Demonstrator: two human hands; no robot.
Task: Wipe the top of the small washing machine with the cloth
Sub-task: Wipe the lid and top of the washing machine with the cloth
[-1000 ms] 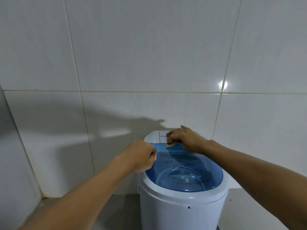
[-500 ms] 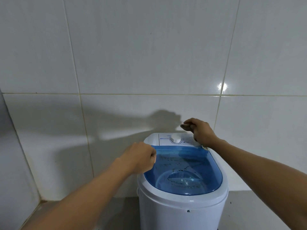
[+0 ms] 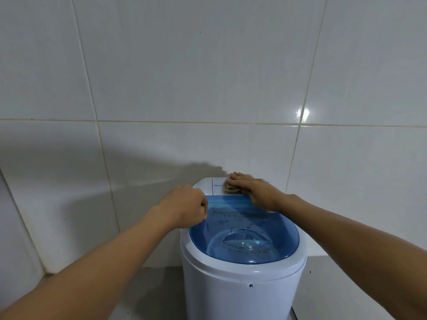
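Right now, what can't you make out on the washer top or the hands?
- Head view: control panel mostly covered by the right hand and cloth; the print on it is too small to read.
- Cloth: mostly under the palm, only a bunched edge shows.
- Right hand's fingers are motion-blurred.
- Left hand is fisted at the rim of the blue lid; anything inside the fist is hidden.
- Washing machine base is cut off by the bottom edge.

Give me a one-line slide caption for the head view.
Right hand presses a tan cloth onto the small washing machine's white panel while the fisted left hand rests at its rim.
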